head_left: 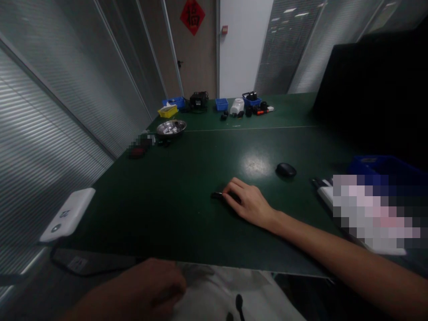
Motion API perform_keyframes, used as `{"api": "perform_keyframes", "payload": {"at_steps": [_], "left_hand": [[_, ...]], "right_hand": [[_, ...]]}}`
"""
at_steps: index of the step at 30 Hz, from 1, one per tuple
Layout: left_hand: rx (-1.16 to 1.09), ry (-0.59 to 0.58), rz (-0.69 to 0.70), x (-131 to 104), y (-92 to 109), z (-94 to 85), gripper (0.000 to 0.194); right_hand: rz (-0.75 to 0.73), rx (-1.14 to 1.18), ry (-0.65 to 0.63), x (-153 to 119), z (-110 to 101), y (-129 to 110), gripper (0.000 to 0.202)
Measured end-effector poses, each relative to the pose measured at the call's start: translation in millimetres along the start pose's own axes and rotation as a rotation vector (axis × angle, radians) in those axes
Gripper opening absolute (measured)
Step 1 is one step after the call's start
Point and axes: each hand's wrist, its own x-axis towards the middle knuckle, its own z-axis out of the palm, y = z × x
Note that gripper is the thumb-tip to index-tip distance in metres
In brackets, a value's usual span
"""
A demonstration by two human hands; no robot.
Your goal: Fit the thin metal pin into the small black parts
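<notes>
On the green table (174,178) my right hand (250,203) pinches one end of a small dark object with a shiny metal-like part (216,195), its fingertips closed on it. The object lies at or just over the tabletop, left of the fingers. My left hand (157,283) is below the table's front edge, over my lap. Its fingers curl inward and look blurred; whether anything is inside them is hidden. A black computer mouse (286,170) rests on the table to the right of and beyond my right hand.
A white device (72,214) sits at the left edge. Farther back are a metal bowl (171,128), a yellow tray (167,111), blue bins (221,104) and a black box (198,100). A blue container (384,167) and dark monitor (371,89) stand right.
</notes>
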Motion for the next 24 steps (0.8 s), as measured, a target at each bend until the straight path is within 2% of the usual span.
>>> {"api": "perform_keyframes", "payload": {"at_steps": [1,3,5,8,10,12,14,18,21,24], "left_hand": [[0.025,0.052,0.101,5.4,7.2,-14.9,0.017],[0.080,0.246,0.267,26.7,15.9,-46.0,0.020],[0.134,0.417,0.303,61.8,14.2,-73.8,0.016],[0.136,0.438,0.240,126.5,-3.7,-98.4,0.016],[0.127,0.401,0.204,163.5,-18.8,-102.0,0.019],[0.122,0.371,0.185,187.1,-31.5,-99.0,0.019],[0.117,0.374,0.175,196.6,-40.0,-94.7,0.017],[0.065,0.368,0.144,192.2,-45.2,-94.3,0.018],[0.025,0.339,0.110,184.0,-40.9,-98.1,0.027],[0.069,0.393,0.152,175.8,-31.0,-96.9,0.026]], "right_hand": [[0.001,0.005,0.006,0.1,0.2,-0.2,0.015],[0.005,0.017,0.024,0.0,0.7,0.0,0.015],[0.015,0.036,0.062,-0.4,0.8,1.0,0.014],[0.045,0.078,0.143,-1.3,0.4,3.8,0.012],[0.063,0.103,0.174,-1.7,0.0,6.0,0.011],[0.066,0.121,0.180,-1.7,-0.1,7.7,0.011],[0.058,0.137,0.174,-1.6,-0.1,8.7,0.011],[0.052,0.152,0.167,-1.5,-0.3,8.8,0.011],[0.049,0.159,0.186,-1.8,-1.4,7.7,0.011],[0.050,0.165,0.219,-1.7,-3.0,6.1,0.011]]}}
